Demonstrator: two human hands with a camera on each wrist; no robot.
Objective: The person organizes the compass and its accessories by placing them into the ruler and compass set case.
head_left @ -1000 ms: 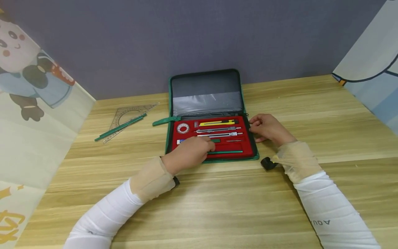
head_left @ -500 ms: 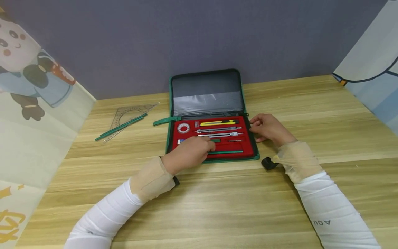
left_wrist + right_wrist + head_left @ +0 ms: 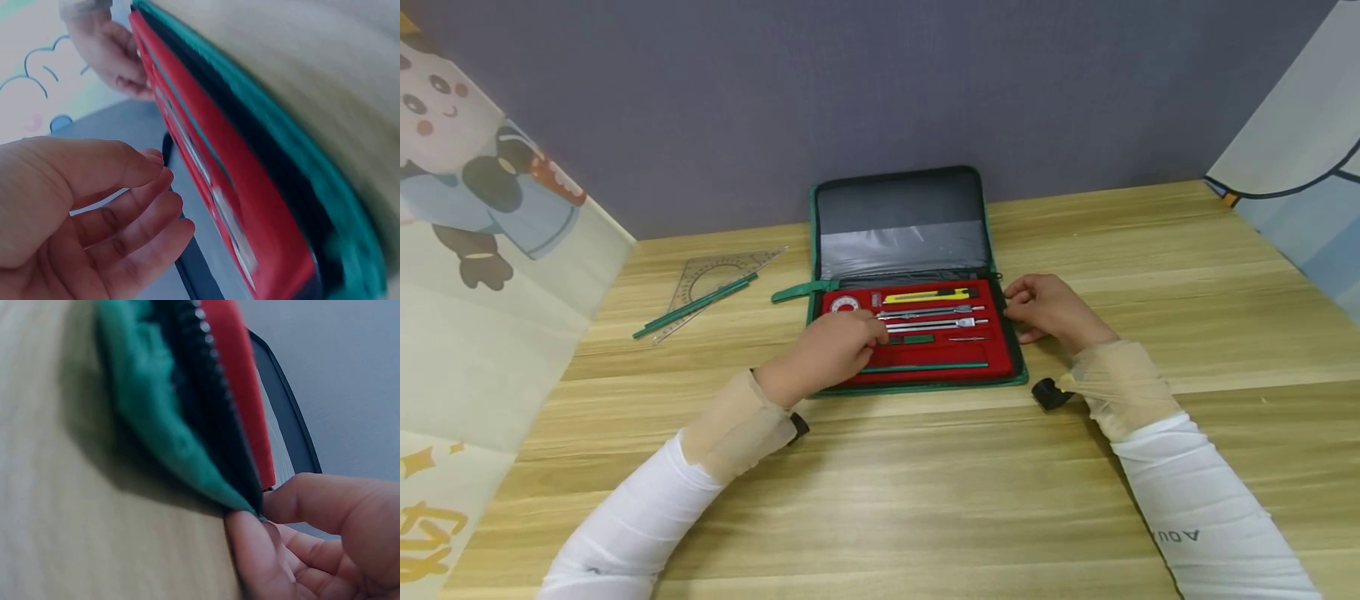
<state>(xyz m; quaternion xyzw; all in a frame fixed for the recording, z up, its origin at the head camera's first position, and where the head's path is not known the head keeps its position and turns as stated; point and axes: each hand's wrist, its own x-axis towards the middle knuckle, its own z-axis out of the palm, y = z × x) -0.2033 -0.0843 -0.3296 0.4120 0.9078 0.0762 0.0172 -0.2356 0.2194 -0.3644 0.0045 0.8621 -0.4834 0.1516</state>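
pinching the edge of the drawing-instrument case with the right hand. holding the left hand empty, loosely bent, over its red tray.

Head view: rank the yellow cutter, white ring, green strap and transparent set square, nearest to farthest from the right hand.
From the right hand:
1. Yellow cutter: upper right of the red tray.
2. White ring: upper left of the tray.
3. Green strap: sticking out left of the case.
4. Transparent set square: on the table, farther left.
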